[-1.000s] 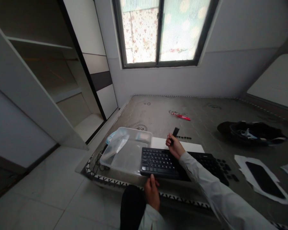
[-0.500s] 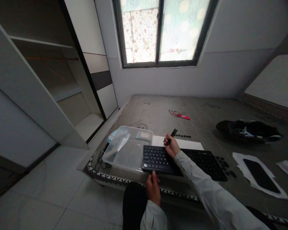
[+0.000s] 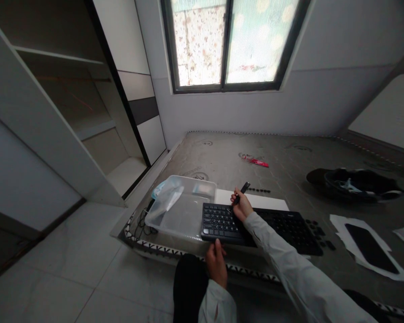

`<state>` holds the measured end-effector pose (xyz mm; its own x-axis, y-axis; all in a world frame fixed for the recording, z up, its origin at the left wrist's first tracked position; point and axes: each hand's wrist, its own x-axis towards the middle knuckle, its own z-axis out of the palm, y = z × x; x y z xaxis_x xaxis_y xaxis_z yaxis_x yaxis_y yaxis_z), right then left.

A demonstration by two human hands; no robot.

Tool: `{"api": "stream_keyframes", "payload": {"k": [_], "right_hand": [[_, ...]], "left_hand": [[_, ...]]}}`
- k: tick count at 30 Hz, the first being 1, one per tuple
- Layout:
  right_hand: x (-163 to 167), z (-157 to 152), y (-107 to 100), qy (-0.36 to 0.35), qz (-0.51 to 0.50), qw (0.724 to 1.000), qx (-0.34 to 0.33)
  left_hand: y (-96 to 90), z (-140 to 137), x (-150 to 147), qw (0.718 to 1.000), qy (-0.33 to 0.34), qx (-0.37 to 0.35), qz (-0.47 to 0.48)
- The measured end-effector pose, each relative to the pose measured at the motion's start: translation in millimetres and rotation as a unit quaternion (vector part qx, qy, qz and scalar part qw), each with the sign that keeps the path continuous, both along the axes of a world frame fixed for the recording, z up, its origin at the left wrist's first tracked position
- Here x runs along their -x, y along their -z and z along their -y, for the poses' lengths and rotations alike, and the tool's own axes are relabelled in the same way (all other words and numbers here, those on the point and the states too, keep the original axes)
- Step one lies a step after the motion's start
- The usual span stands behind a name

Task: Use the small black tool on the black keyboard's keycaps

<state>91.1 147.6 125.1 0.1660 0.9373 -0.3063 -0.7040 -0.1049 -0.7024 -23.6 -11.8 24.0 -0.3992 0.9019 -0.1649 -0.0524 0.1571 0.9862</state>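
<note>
No lettering, brand, number or sign can be read anywhere in this room. The keys of the black keyboard [image 3: 261, 223] carry pale legends, but they are too small and blurred to make out. Beyond the keyboard, the red packet [image 3: 255, 161] shows no legible print, and the dark round marks stamped on the grey mattress [image 3: 289, 152] cannot be deciphered. To the keyboard's right, the black phone [image 3: 368, 247] shows a blank screen.

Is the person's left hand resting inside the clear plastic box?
No, the left hand grips the near edge of the black keyboard, beside the clear plastic box.
</note>
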Motion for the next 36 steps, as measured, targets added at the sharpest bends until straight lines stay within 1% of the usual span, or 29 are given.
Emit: {"api": "stream_keyframes", "payload": {"k": [5,12,16,21,30,36], "right_hand": [[1,-2,3,-0.005,-0.001,1.0,-0.006],[0,-3,5,-0.006,0.009,1.0,-0.018],[-2,-2,6,-0.016,-0.007,1.0,-0.026],[-2,-2,11,-0.004,-0.028,0.999,-0.045],[0,-4,16,-0.009,0.043,0.996,-0.077],[5,-2,16,0.006,0.078,0.992,-0.1]], "left_hand": [[0.4,0,-1,1.0,-0.002,0.006,0.001],[1.1,-1,-2,1.0,-0.002,-0.004,0.005],[1.1,-1,-1,1.0,-0.001,-0.002,-0.002],[3.2,-1,-1,1.0,0.001,0.002,-0.012],[-0.8,-1,-2,1.0,-0.001,0.005,-0.012],[-1.4,0,-3,1.0,0.001,0.012,-0.012]]}}
